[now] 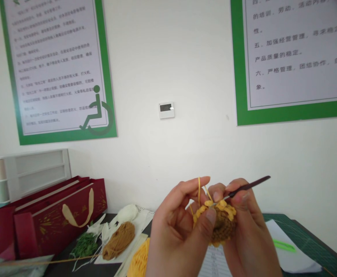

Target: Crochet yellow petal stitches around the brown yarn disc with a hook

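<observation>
Left hand (pixel 180 222) pinching crochet piece (pixel 224 226) at rim; right hand (pixel 247 220) gripping hook (pixel 251 184), tail end in open air

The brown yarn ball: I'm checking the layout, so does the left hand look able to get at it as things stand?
Probably, but only once freed: the left hand holds the crochet piece and yellow strand, though the brown yarn ball lies uncovered on that side.

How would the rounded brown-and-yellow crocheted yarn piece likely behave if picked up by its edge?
The rounded brown-and-yellow crocheted yarn piece would probably flex, since it is looped yarn. It seems light, as fingertips support it. Its bumpy texture suggests little slipping.
</observation>
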Demonstrator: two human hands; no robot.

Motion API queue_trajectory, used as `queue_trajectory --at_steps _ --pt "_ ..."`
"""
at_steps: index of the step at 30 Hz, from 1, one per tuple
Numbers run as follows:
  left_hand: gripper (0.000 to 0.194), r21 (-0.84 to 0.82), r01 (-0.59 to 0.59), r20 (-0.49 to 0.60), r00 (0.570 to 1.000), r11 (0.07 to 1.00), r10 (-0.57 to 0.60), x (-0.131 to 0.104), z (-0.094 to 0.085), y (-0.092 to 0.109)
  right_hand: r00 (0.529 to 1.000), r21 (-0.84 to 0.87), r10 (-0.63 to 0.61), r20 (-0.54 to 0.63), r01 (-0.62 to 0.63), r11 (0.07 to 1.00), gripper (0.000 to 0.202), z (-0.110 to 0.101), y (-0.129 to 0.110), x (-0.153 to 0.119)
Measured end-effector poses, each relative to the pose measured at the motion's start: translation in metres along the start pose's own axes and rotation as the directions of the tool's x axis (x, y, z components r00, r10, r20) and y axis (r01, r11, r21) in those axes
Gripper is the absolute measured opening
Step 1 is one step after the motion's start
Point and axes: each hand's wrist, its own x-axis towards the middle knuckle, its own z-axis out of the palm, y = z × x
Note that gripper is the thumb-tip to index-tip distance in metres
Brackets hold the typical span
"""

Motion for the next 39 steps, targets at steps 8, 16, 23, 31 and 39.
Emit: queue_trajectory --at_steps 8,16,23,31,39 --pt "0.03 0.024 -0.026 -0.028 0.999 0.999 0.027 0.004 -0.007 -0.007 0.999 -0.001 0.028 0.019 -0.028 1.0 0.02 -0.001 0.002 0.001" --pt "0.028 0.025 -0.028 -0.006 1.0 0.999 0.029 0.001 -0.007 -0.006 0.994 -0.093 -0.111 -0.012 0.109 0.99 0.018 0.0 0.001 0.0" --pt "0.029 0.017 -0.014 0.005 1.0 1.0 0.014 0.0 -0.006 -0.005 0.984 -0.185 -0.18 -0.022 0.172 0.967 0.016 -0.003 0.001 -0.001" --pt "0.03 0.048 -0.009 -0.05 0.999 0.999 0.011 -0.001 -0.001 -0.002 0.941 -0.378 -0.308 0.14 0.338 0.862 0.014 -0.015 -0.007 0.001" --pt "0.031 0.066 -0.015 -0.064 0.998 0.998 0.019 -0.003 0.0 -0.002 0.691 -0.547 -0.521 0.5 0.719 0.429 0.013 -0.017 -0.026 0.003"
